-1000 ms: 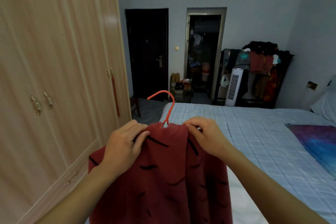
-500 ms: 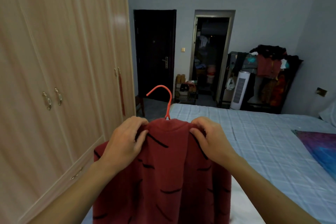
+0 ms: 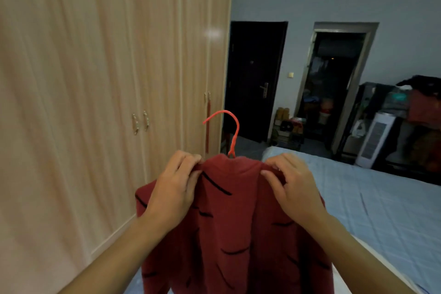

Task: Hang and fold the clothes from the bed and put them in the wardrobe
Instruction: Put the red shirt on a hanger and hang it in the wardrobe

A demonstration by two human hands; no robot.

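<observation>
Dark red knit garment with black dashes (image 3: pixel 229 222) hung on orange plastic hanger (image 3: pixel 232 131), held before closed pale wooden wardrobe (image 3: pixel 107 79); left hand (image 3: pixel 174 193) and right hand (image 3: pixel 293 193) pinched its shoulders, fingers curled on fabric; blue checked bed (image 3: pixel 381 198) alongside

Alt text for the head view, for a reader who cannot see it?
Two hands, left hand and right hand, grip the shoulders of a red garment on an orange hanger, facing a closed wooden wardrobe; a bed lies to the right.

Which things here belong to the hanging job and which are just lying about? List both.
Job: red garment, orange hanger, left hand, right hand, wardrobe, bed.
Lying about: white fan, cluttered clothes rack, dark door.
</observation>
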